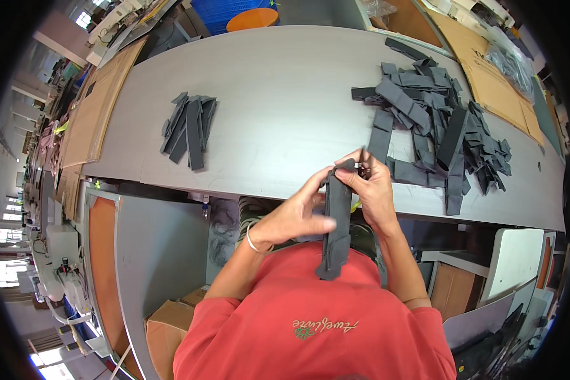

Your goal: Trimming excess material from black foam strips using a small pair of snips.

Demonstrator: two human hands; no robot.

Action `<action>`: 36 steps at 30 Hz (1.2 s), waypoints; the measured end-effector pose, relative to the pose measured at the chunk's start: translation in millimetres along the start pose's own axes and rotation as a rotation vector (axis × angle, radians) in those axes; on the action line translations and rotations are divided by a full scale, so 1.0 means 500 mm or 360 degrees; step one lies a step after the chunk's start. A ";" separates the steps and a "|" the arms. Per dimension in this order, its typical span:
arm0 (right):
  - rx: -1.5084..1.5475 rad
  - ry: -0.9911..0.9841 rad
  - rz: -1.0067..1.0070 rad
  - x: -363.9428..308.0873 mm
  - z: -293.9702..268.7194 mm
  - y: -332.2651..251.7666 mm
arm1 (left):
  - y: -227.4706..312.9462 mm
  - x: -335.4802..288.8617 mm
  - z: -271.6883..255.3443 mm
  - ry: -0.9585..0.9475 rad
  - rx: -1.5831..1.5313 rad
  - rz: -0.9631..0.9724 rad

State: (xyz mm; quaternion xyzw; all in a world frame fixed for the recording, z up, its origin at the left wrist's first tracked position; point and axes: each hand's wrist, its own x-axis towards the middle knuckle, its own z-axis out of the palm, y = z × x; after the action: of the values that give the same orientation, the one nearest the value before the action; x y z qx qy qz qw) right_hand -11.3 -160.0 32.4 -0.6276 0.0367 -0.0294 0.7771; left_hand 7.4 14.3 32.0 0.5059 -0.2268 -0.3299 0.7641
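Observation:
A dark grey fabric strip (338, 215) hangs lengthwise in front of my red shirt, its folded upper end near the table's front edge. My right hand (376, 190) pinches that upper end between thumb and fingers. A small shiny bit shows beside those fingertips, too small to name. On the strip's left side is my left hand (296, 214), with a white bracelet at the wrist. Its fingers curl against the strip's upper edge, while the thumb stretches across toward the middle of the strip.
A grey table (266, 95) spans the view. On its right lies a loose heap of dark grey strips (424, 120); a smaller stack of strips (193, 130) lies on the left. Cardboard sheets (101, 107) line the left edge. Below stands a cardboard box (168, 332).

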 end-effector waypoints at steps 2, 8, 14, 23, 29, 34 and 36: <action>0.0100 0.0132 -0.0161 0.001 0.006 -0.007 | 0.002 -0.005 0.002 -0.0006 -0.0215 -0.0173; 0.0212 -0.0078 -0.0366 -0.009 0.013 -0.051 | 0.024 0.001 -0.059 -0.0085 -0.0492 -0.0650; -0.0072 -0.0247 -0.0555 -0.030 -0.005 -0.019 | 0.074 0.027 -0.050 0.0245 0.1415 0.0337; -0.0214 -0.0246 -0.0732 -0.049 0.002 0.034 | 0.064 0.047 -0.069 0.0207 0.1999 0.0638; -0.0749 -0.0340 -0.0978 -0.047 0.007 0.076 | -0.059 0.043 -0.087 0.0658 0.0858 0.0112; -0.1003 -0.0623 -0.0881 -0.053 -0.005 0.083 | -0.095 0.040 -0.113 0.0542 0.0065 -0.0402; -0.1079 -0.0643 -0.0960 -0.054 -0.006 0.085 | -0.082 0.048 -0.117 0.0438 -0.0446 -0.0523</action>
State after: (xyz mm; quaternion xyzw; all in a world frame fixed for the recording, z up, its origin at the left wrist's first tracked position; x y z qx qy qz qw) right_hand -38.5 -151.5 -9.1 -0.8208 -0.2904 -0.1172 0.4777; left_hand 52.3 21.9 -28.0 0.4653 0.0123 -0.4060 0.7865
